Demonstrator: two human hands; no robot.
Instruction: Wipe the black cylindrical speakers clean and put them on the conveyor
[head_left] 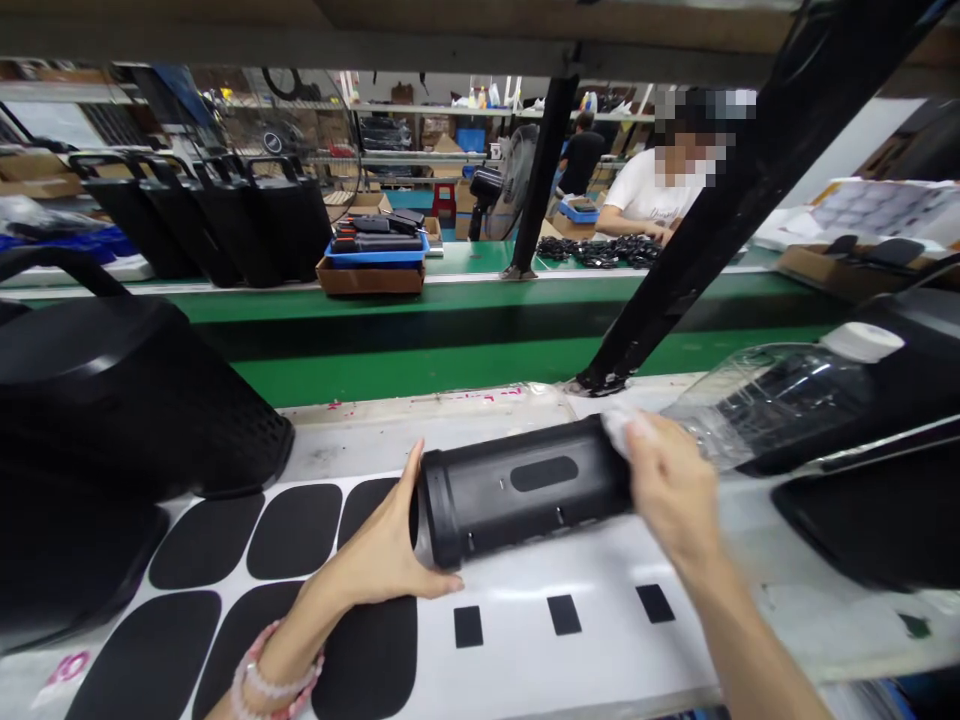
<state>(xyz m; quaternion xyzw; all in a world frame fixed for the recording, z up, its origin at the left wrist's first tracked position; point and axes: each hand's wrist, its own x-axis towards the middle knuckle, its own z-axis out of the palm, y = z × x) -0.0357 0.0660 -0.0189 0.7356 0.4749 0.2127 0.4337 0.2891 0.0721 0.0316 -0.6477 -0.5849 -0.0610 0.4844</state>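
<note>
A black plastic cylindrical housing lies on its side above the white sheet, an oval recess and small slots along its face. My left hand grips its left end, thumb below and fingers above. At the other end, my right hand is closed on a crumpled white cloth or wipe and presses it to the housing's rim; motion blurs this hand. Beneath is a white sheet bearing large rounded black pads and small black squares.
Large black handled housings stand at the left. A clear plastic bottle lies at the right beside more black housings. A slanted black post rises behind the bench. Across the green conveyor, a person handles black parts.
</note>
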